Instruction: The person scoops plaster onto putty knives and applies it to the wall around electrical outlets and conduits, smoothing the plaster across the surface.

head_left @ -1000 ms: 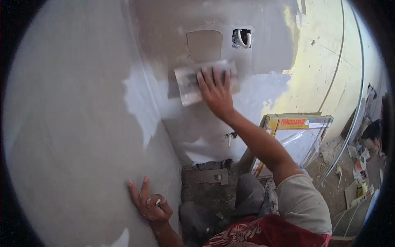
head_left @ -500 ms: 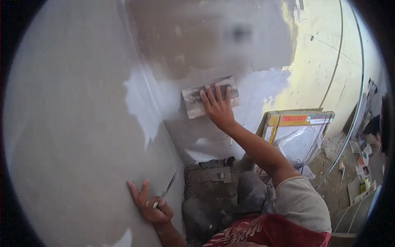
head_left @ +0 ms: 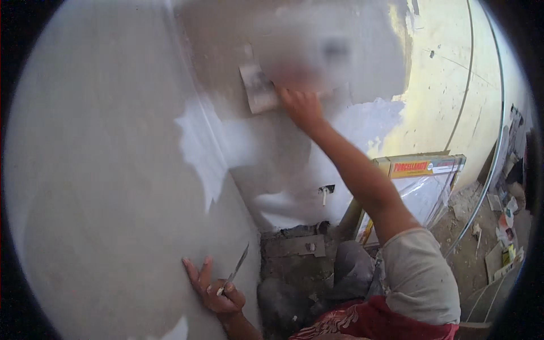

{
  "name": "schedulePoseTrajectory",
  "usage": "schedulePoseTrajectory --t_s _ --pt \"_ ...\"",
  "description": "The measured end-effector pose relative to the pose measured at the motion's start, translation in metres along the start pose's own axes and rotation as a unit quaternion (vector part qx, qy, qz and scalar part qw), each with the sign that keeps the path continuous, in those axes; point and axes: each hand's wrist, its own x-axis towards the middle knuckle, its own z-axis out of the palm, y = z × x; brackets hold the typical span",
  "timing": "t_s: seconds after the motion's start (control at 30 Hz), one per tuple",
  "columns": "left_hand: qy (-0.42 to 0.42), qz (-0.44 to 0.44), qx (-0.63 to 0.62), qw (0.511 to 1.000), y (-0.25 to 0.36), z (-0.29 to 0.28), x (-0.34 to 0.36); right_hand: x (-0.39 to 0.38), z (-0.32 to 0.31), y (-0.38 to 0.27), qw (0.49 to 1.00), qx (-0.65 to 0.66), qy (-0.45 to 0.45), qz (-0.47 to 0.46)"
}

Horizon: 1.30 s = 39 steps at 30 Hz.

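A broad, flat, straight-edged trowel blade [head_left: 256, 90], pale grey with darker smears, lies against the wall [head_left: 374, 68], which is coated in patchy grey and white. Blur hides much of the blade beside the right fingers [head_left: 296, 98]; its visible left edge leans slightly. A narrow, thin-bladed tool [head_left: 240, 262] with a pale end slants up and rightward from the left fingers [head_left: 232, 296].

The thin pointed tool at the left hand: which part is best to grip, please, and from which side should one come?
The pale end looks best, approached from the lower left, where the left hand holds it. The narrow grey blade slants free toward the upper right and tapers to a tip, so gripping there would probably be less secure.
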Motion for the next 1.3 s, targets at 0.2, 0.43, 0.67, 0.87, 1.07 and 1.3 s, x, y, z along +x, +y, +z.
schedulePoseTrajectory --t_s 0.2,0.43,0.67,0.87,1.07,1.3 --pt "-0.003 0.019 -0.006 1.0 -0.005 -0.004 -0.001 -0.11 -0.005 -0.044 0.997 0.025 -0.061 -0.051" --pt "0.008 0.023 -0.001 1.0 -0.001 -0.005 0.0 0.047 -0.033 -0.003 0.999 0.031 0.039 -0.002" --pt "0.016 -0.012 0.009 1.0 0.01 -0.009 0.004 0.045 -0.024 0.003 0.998 0.024 -0.001 0.059" --pt "0.001 -0.039 -0.027 0.999 0.01 -0.008 0.004 -0.099 -0.021 -0.025 0.992 0.066 -0.104 0.042" --pt "0.011 0.002 -0.026 1.0 0.008 -0.004 0.007 -0.097 -0.032 -0.035 0.992 0.092 -0.071 0.045" --pt "0.006 -0.017 -0.005 1.0 0.009 -0.006 0.0 0.037 -0.045 -0.002 0.995 0.067 0.064 0.047"
